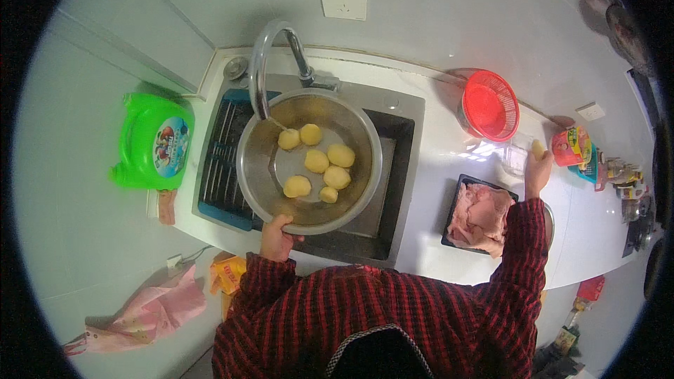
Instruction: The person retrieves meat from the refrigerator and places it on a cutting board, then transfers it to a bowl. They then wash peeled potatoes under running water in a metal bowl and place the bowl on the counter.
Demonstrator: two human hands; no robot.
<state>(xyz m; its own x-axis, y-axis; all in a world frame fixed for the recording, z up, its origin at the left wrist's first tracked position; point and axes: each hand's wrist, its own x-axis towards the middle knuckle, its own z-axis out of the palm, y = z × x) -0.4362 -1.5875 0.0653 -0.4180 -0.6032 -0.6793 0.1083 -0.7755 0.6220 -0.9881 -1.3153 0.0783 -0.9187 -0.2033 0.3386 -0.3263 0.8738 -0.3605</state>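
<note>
My left hand (277, 239) grips the near rim of a large stainless steel basin (310, 225), its thumb over the edge. Several peeled potatoes (317, 161) lie spread on the basin's floor. A thin stream of water runs from the curved chrome faucet (259, 73) towards one potato at the far left. Far to the right, over the white counter, my right hand (538, 172) holds a pale yellow piece (538, 149), probably a potato, partly hidden by the fingers. Below that arm is a black tray (450, 221) of raw meat (480, 216), which the sleeve partly overlaps.
The basin rests over a dark sink (403, 168) with a black-and-blue rack (224, 160) at its left. A red plastic strainer basket (491, 106) stands by the wall, near a red food tub (571, 146) and seasoning bottles (624, 173). A green detergent jug (139, 142) is at the left.
</note>
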